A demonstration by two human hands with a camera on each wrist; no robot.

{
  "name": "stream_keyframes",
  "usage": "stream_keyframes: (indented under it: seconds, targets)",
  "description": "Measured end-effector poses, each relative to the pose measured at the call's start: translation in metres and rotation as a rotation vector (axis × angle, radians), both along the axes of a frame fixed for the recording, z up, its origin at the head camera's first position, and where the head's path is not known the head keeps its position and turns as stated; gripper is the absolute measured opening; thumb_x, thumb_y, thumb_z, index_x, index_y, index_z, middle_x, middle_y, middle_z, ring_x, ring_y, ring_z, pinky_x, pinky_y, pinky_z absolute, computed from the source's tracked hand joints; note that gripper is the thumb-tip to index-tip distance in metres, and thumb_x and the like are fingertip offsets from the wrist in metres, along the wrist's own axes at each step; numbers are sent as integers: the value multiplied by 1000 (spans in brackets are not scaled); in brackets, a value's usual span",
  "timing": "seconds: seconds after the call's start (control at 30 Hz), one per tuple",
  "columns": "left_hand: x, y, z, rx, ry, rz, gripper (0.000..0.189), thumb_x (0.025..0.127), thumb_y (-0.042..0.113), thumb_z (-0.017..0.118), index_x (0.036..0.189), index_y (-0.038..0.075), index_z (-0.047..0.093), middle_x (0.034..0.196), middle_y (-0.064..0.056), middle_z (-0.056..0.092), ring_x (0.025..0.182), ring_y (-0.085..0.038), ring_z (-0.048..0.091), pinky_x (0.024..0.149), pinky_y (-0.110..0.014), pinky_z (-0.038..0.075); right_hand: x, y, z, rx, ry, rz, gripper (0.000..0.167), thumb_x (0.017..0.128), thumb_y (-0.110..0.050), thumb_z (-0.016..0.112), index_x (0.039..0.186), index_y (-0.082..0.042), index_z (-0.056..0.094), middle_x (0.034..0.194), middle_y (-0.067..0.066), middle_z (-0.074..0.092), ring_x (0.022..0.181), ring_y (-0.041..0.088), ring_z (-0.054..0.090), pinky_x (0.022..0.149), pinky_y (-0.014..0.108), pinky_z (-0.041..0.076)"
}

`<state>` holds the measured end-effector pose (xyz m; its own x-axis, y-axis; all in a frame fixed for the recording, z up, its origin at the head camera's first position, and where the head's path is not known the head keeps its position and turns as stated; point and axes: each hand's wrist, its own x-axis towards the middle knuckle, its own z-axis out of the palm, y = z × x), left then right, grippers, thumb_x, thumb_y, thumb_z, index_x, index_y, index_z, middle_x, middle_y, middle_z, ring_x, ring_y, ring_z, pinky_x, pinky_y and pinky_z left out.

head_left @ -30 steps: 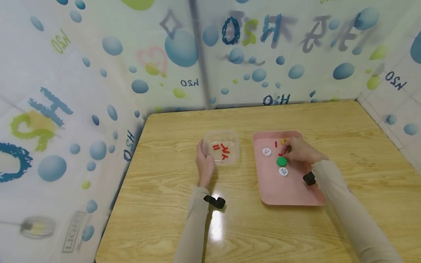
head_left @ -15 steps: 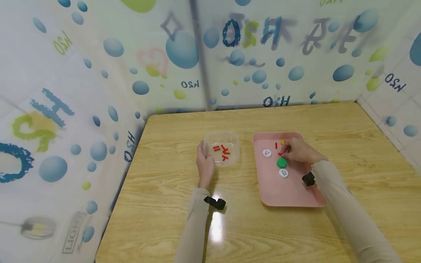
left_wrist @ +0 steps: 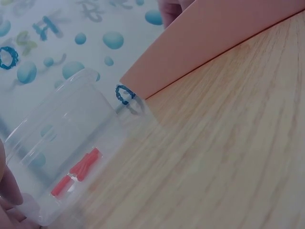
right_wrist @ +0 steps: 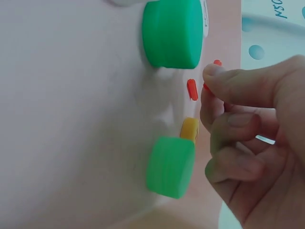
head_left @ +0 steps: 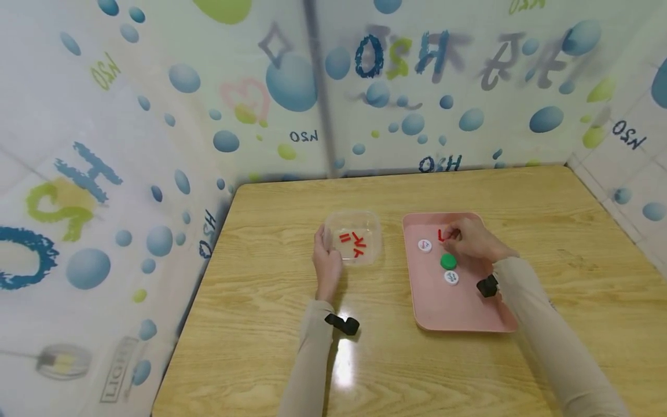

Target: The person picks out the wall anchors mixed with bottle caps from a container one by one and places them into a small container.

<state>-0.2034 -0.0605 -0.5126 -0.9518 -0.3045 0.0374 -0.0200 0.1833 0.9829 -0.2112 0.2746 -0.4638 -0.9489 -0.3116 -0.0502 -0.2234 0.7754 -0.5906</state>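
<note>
On the left my left hand (head_left: 327,266) grips the side of a clear plastic container (head_left: 378,240), which stands on the table with several red sticks (head_left: 358,240) in it. Over the pink tray (head_left: 448,310), my right hand (head_left: 471,240) has thumb and forefinger together; in the right wrist view a bit of red stick (right_wrist: 206,87) shows between their tips. Just below lies another short red stick (right_wrist: 192,89) on the tray. A green bottle cap (head_left: 448,262) sits near the fingers, between two white caps, one at the left (head_left: 424,246) and one nearer (head_left: 451,278).
The right wrist view also has a light green cap (right_wrist: 171,167) and a yellow piece (right_wrist: 189,129) in the tray, hidden behind the hand in the head view. The wooden table (head_left: 250,278) extends around both; a patterned wall (head_left: 344,116) rises at its back.
My right hand has shifted slightly within the tray, and the red sticks by its fingertips now form an L shape. The yellow piece has gone out of sight behind it. My left hand keeps its hold.
</note>
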Motion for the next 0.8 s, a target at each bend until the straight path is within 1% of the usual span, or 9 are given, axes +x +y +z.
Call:
stream_keyframes:
  seconds: [0.1,0.13,0.33,0.47,0.63,0.73,0.8]
  targets:
    - [1,-1,-1,2,-6,-3,77,80,-12,38,153,12,42,157,-14,44,147,-28,38,122,-46,30,1,-2,-1,7,29,1,7,90,-6,70,88,0,71,86,8,67,78,21,57,68,23,50]
    - [1,-1,-2,3,-7,-3,76,81,-11,38,153,12,42,157,-14,45,147,-28,38,122,-46,30,1,-2,-1,8,35,0,5,90,-5,70,89,0,72,87,8,67,79,21,57,69,24,50]
    - [2,-2,-1,17,-14,-5,75,82,-11,38,154,12,42,158,-13,44,148,-27,38,123,-44,29,0,-7,0,41,75,-24,6,90,-5,70,94,-4,73,93,9,70,86,23,58,79,35,53]
    - [2,-1,0,19,-17,-5,77,81,-12,38,154,13,42,157,-13,45,147,-27,38,122,-45,30,-1,-10,-1,49,96,-29,6,90,-5,70,95,-3,73,93,10,70,83,23,58,78,36,53]
    - [2,-1,1,11,-18,-9,77,81,-12,38,154,12,42,157,-14,45,146,-29,39,122,-46,31,-1,-17,1,58,88,-38,8,92,-10,71,99,-6,72,92,7,69,82,22,58,77,34,53]
    - [1,-2,2,6,-21,-10,77,81,-12,38,154,12,41,157,-14,44,146,-29,39,121,-46,31,-1,-22,5,57,77,-33,10,94,-14,69,102,-8,72,93,7,70,82,21,59,78,35,53]
    - [1,-2,2,8,-19,-12,76,82,-12,38,154,12,41,158,-14,44,147,-29,39,122,-46,31,-1,-27,10,33,56,-20,13,96,-16,68,105,-7,71,96,8,69,83,22,59,79,35,52]
